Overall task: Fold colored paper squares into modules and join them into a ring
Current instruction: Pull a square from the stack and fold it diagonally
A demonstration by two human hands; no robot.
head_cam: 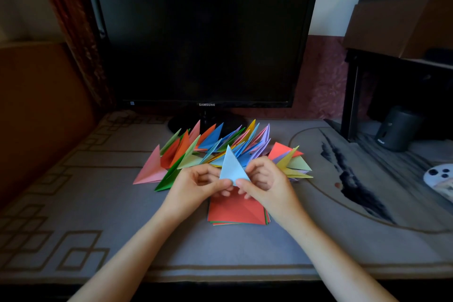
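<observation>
A light blue paper module (231, 166), folded to a pointed triangle, stands tip-up between my hands. My left hand (198, 186) pinches its lower edge from the left, and my right hand (263, 182) pinches the lower right corner. Under my hands lies a stack of flat paper squares (235, 213) with a red sheet on top. Behind them spreads a pile of several folded modules (210, 147) in pink, green, orange, blue, purple and yellow.
A dark Samsung monitor (203, 39) stands at the back of the grey patterned table mat (122, 203). A black shelf with a cardboard box (404, 12) is on the right, with a small dark speaker (397, 130) below it. A white object (440, 176) lies at the right edge.
</observation>
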